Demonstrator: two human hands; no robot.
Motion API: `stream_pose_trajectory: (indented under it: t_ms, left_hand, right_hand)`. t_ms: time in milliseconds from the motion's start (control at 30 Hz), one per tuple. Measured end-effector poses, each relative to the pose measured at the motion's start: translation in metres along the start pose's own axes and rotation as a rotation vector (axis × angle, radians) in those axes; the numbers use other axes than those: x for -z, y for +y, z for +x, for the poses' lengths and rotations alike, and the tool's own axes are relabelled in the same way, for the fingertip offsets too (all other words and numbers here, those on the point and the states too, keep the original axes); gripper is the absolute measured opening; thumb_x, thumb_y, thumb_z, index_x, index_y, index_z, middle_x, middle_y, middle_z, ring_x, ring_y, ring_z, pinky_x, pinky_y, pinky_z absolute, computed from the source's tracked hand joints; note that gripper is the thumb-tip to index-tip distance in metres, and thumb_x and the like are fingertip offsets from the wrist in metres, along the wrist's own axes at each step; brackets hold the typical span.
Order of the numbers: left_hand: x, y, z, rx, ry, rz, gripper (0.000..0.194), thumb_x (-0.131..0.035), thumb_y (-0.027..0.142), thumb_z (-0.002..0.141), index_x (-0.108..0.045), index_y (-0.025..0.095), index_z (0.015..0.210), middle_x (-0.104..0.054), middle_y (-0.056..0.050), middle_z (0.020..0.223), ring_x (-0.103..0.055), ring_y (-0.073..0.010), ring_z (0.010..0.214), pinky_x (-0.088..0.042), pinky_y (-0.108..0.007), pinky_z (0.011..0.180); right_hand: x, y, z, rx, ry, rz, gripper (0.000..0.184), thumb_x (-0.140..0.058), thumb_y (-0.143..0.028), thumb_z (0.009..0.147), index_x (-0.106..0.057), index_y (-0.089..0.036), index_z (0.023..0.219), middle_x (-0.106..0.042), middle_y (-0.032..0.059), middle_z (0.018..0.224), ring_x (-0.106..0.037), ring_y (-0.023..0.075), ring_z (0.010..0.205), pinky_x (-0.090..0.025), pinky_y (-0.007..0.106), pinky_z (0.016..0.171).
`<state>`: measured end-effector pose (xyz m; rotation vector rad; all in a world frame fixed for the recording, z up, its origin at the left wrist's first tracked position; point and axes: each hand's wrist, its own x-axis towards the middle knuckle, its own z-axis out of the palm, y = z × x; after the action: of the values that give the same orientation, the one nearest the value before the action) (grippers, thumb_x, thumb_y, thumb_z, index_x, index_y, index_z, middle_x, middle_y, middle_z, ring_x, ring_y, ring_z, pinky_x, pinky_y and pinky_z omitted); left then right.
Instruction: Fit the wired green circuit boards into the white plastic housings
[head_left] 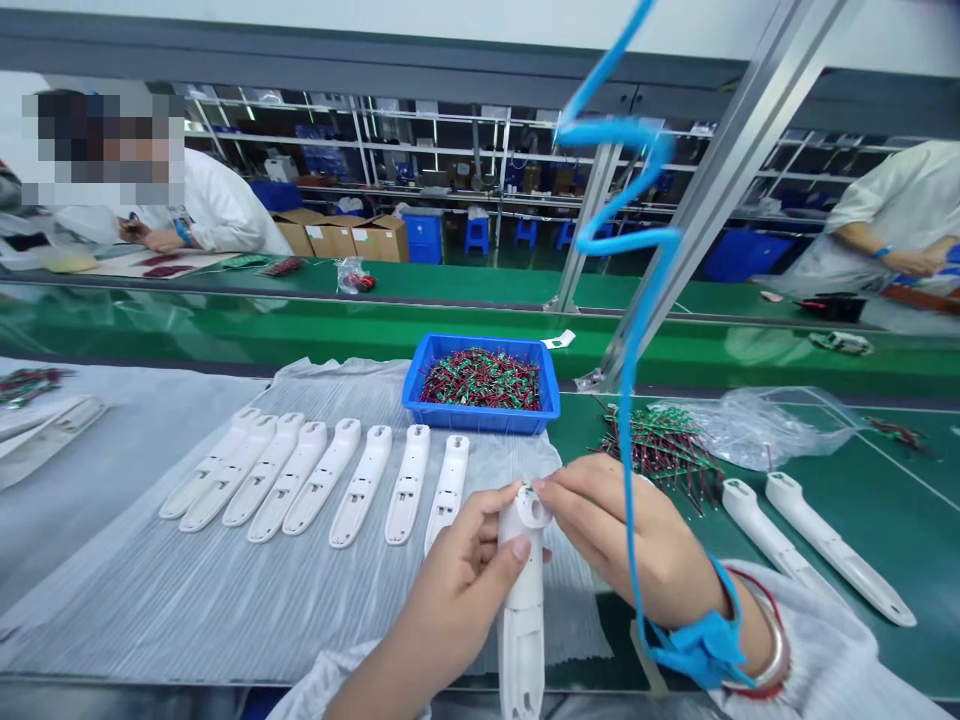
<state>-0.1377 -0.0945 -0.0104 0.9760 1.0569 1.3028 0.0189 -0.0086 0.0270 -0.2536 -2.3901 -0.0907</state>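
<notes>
"What's the surface like around the blue plastic tray (480, 422)?"

"In front of it and to its left, a ribbed translucent plastic sheet (150, 540) is spread out, with a row of white housings (322, 480) lying on it. To the tray's right, on a green workbench (862, 640), are a loose heap of red-and-green wired parts (660, 450), a crumpled clear bag (757, 430) and two more housings (825, 545)."

"And the room beyond the tray?"

"Past it runs a second green bench, with one co-worker (217, 205) to the left and another (885, 220) to the right. Behind them stand metal shelving (420, 140), cardboard boxes (337, 235) and blue stools (476, 235)."

"The hands?"

"Both are in front of the tray. The left hand (457, 600) grips a white plastic housing (523, 600) around its body, and the right hand (622, 535) pinches the housing's top end with its fingertips (541, 485). A blue wrist strap (701, 650) circles the right wrist."

"Anything hard to make out?"

"Those fingertips hide part of the housing's opening, and the frame's bottom edge cuts off its lower end."
</notes>
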Motion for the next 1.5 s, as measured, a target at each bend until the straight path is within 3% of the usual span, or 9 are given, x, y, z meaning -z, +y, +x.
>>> stream_pose_trajectory:
  t_ms: [233, 333, 533, 867, 1100, 1200, 1300, 1400, 1500]
  left_hand:
    - [0.007, -0.003, -0.003, -0.030, -0.029, 0.351, 0.035, -0.048, 0.034, 0.087, -0.050, 0.029, 0.121, -0.063, 0.000, 0.080, -0.058, -0.0163, 0.075, -0.045, -0.029, 0.072]
    - [0.013, -0.001, -0.004, -0.048, -0.049, 0.508, 0.036, -0.045, 0.036, 0.088, -0.048, 0.034, 0.124, -0.064, 0.001, 0.086, -0.057, -0.0169, 0.079, -0.043, -0.027, 0.071]
    - [0.017, 0.008, -0.001, -0.110, -0.089, 0.765, 0.036, -0.046, 0.035, 0.087, -0.051, 0.037, 0.123, -0.062, 0.001, 0.083, -0.053, -0.0167, 0.074, -0.038, -0.026, 0.068]
    - [0.015, 0.000, 0.003, -0.095, -0.129, 0.672, 0.023, -0.047, 0.033, 0.087, -0.059, 0.034, 0.107, -0.060, 0.003, 0.075, -0.051, -0.0143, 0.068, -0.037, -0.026, 0.064]
    - [-0.006, -0.017, 0.013, 0.083, -0.195, 0.030, 0.051, -0.057, 0.038, 0.081, -0.027, 0.036, 0.123, -0.054, -0.009, 0.126, -0.063, -0.0216, 0.095, -0.049, -0.038, 0.080]
    - [0.017, -0.018, 0.034, 0.051, -0.159, 0.557, 0.050, -0.048, 0.042, 0.083, -0.033, 0.030, 0.129, -0.038, -0.011, 0.142, -0.044, -0.0260, 0.124, -0.041, -0.045, 0.098]
    - [0.054, -0.026, 0.064, -0.052, 0.087, 1.139, 0.057, -0.042, 0.044, 0.082, -0.040, 0.014, 0.129, -0.031, -0.019, 0.145, -0.024, -0.0341, 0.134, -0.025, -0.055, 0.106]
    - [0.076, -0.040, 0.085, -0.092, 0.203, 1.225, 0.059, -0.042, 0.037, 0.078, -0.040, 0.002, 0.127, -0.028, -0.028, 0.143, -0.016, -0.0430, 0.134, -0.017, -0.063, 0.104]
    - [0.076, -0.047, 0.090, -0.132, 0.166, 1.224, 0.054, -0.038, 0.029, 0.081, -0.040, 0.003, 0.128, -0.043, -0.025, 0.134, -0.031, -0.0400, 0.129, -0.024, -0.058, 0.104]
  right_hand:
    - [0.006, 0.001, 0.001, -0.121, -0.046, 0.168, 0.015, -0.053, -0.008, 0.083, -0.066, -0.012, 0.089, -0.064, 0.0080, 0.080, -0.058, 0.0164, 0.075, -0.051, 0.029, 0.064]
    - [0.007, 0.015, 0.006, -0.364, -0.126, 0.466, 0.004, -0.065, -0.019, 0.077, -0.065, -0.018, 0.080, -0.067, 0.0036, 0.079, -0.062, 0.0139, 0.074, -0.052, 0.027, 0.066]
    - [-0.008, 0.031, 0.006, -0.984, -0.247, 1.164, 0.036, -0.083, -0.018, 0.049, -0.053, -0.016, 0.068, -0.067, -0.0001, 0.060, -0.064, 0.0126, 0.058, -0.051, 0.021, 0.055]
    - [-0.012, 0.018, -0.014, -0.896, -0.104, 1.423, 0.044, -0.072, -0.016, 0.069, -0.044, -0.023, 0.101, -0.068, -0.0025, 0.079, -0.065, 0.0090, 0.077, -0.051, 0.023, 0.073]
    - [-0.004, -0.006, -0.030, -0.879, 0.348, 1.272, 0.035, -0.068, -0.012, 0.073, -0.038, -0.025, 0.085, -0.072, -0.0006, 0.081, -0.066, 0.0143, 0.088, -0.054, 0.028, 0.072]
    - [0.023, 0.022, -0.052, -0.949, 0.351, 1.201, 0.035, -0.071, -0.017, 0.070, -0.039, -0.023, 0.082, -0.072, 0.0004, 0.075, -0.067, 0.0171, 0.084, -0.054, 0.032, 0.073]
    - [0.080, 0.080, -0.089, -1.190, 0.317, 0.920, 0.041, -0.076, -0.017, 0.062, -0.039, -0.023, 0.079, -0.072, 0.0038, 0.077, -0.068, 0.0183, 0.072, -0.054, 0.030, 0.063]
    - [0.145, 0.140, -0.131, -1.520, 0.199, 0.392, 0.035, -0.068, -0.004, 0.064, -0.041, -0.021, 0.075, -0.070, 0.0057, 0.069, -0.066, 0.0150, 0.063, -0.050, 0.027, 0.062]
    - [0.177, 0.179, -0.164, -1.630, 0.190, 0.040, 0.021, -0.055, 0.002, 0.074, -0.045, -0.016, 0.069, -0.066, 0.0087, 0.059, -0.060, 0.0090, 0.049, -0.044, 0.025, 0.055]
